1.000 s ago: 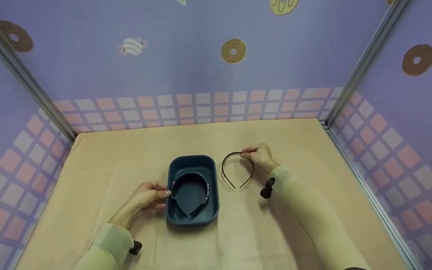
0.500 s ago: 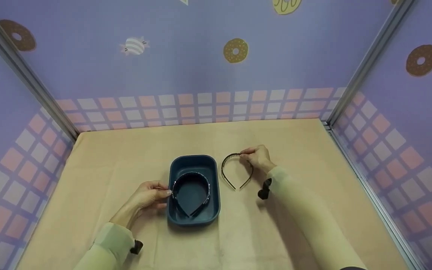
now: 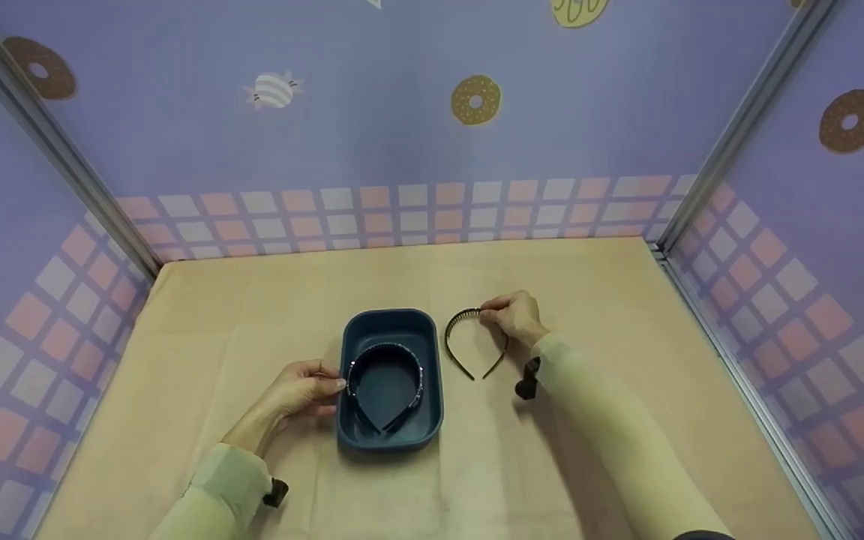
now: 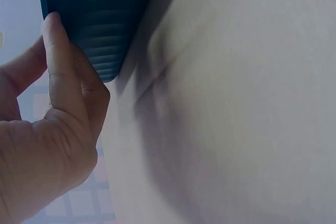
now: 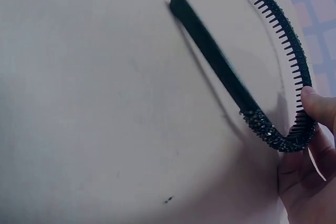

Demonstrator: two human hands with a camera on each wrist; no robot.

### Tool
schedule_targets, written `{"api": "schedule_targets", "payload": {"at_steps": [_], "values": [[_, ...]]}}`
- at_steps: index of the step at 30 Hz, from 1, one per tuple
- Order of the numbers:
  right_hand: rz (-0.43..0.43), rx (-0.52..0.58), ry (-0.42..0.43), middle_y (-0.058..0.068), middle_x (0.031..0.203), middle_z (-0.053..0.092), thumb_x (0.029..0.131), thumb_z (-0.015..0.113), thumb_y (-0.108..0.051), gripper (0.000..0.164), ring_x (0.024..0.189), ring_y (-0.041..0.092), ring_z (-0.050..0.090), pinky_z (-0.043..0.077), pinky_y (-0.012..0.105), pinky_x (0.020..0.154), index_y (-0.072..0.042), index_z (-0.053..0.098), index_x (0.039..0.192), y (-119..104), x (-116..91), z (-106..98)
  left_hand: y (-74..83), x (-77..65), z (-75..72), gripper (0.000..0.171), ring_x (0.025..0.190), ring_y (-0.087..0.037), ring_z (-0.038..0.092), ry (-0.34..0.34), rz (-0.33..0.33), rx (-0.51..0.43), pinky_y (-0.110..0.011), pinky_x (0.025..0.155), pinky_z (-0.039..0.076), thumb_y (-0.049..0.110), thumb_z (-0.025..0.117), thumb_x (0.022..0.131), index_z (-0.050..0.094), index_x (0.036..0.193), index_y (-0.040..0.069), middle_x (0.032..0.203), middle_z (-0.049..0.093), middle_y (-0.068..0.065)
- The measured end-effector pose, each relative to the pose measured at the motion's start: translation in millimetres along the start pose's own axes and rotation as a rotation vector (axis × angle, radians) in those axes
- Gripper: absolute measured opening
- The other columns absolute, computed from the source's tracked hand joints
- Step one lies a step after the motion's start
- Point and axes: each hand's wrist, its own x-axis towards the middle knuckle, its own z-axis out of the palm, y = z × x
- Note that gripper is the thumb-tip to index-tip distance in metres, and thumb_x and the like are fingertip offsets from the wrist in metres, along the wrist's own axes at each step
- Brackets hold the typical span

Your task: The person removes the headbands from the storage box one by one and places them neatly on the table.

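Note:
My left hand [image 3: 303, 386] grips the left wall of a dark blue rectangular tray [image 3: 391, 444], with fingertips at its rim. The left wrist view shows those fingers against the ribbed outer side of the tray [image 4: 107, 24]. Inside the tray lies a dark, wide headband [image 3: 417, 382] with shiny specks. To the tray's right, my right hand [image 3: 520, 316] pinches a thin black headband [image 3: 453, 352] at its top curve. In the right wrist view this headband [image 5: 294, 51] shows comb teeth inside and dark glittering beads outside. Its ends point toward me.
A pale yellow cloth [image 3: 267, 300] covers the table. Purple walls [image 3: 372, 142] with printed doughnuts and pink and white squares stand at the back and both sides. A metal rail [image 3: 739, 397] runs along the right edge. A tiny dark speck [image 5: 168, 200] marks the cloth.
My right hand, with the thin headband, has shifted slightly left toward the tray. My left hand keeps its hold on the tray. The whole head view has drifted a little.

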Motion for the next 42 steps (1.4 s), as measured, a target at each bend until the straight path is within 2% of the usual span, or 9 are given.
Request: {"api": "schedule_targets", "payload": {"at_steps": [7,14,26,36,42], "values": [[-0.061,-0.067,0.022,0.012,0.128,0.085,0.099,0.087,-0.013,0.014,0.132,0.036,0.075,0.059,0.048,0.118,-0.01,0.089,0.112,-0.3,0.2,2.8,0.9,-0.8,0.2,0.016,0.091,-0.007,0.073,0.004,0.004,0.005,-0.026,0.073,0.069,0.007,0.081,0.099,0.072,0.112,0.003,0.099,0.076,0.005],[-0.084,-0.105,0.041,0.012,0.129,0.084,0.1,0.086,-0.013,0.015,0.132,0.035,0.075,0.06,0.048,0.115,-0.009,0.089,0.115,-0.6,1.6,4.7,1.8,-1.3,0.3,0.013,0.088,-0.007,0.071,0.028,-0.013,-0.014,-0.026,0.07,0.069,0.006,0.082,0.098,0.073,0.106,0.006,0.095,0.072,0.005],[-0.135,-0.143,0.053,0.013,0.126,0.085,0.099,0.086,-0.013,0.014,0.128,0.037,0.077,0.061,0.05,0.115,-0.008,0.089,0.113,4.1,5.9,5.4,0.7,1.2,1.6,0.016,0.087,-0.006,0.074,0.002,-0.004,-0.037,-0.024,0.071,0.068,0.005,0.081,0.1,0.072,0.112,0.0,0.096,0.075,0.004],[-0.127,-0.142,0.045,0.011,0.119,0.086,0.098,0.087,-0.012,0.013,0.116,0.031,0.079,0.065,0.044,0.1,-0.01,0.089,0.111,6.3,7.0,5.6,0.6,-1.0,2.3,0.013,0.086,-0.005,0.07,0.012,-0.004,-0.031,-0.023,0.068,0.067,0.005,0.082,0.098,0.072,0.106,0.004,0.093,0.072,0.006],[-0.16,-0.151,0.028,0.014,0.119,0.085,0.1,0.086,-0.014,0.021,0.116,0.032,0.078,0.064,0.047,0.102,-0.007,0.086,0.119,7.4,5.6,3.3,0.9,-1.9,2.5,0.015,0.084,-0.005,0.07,0.013,0.002,-0.035,-0.023,0.067,0.066,0.005,0.083,0.097,0.072,0.107,0.003,0.092,0.072,0.006]]}}
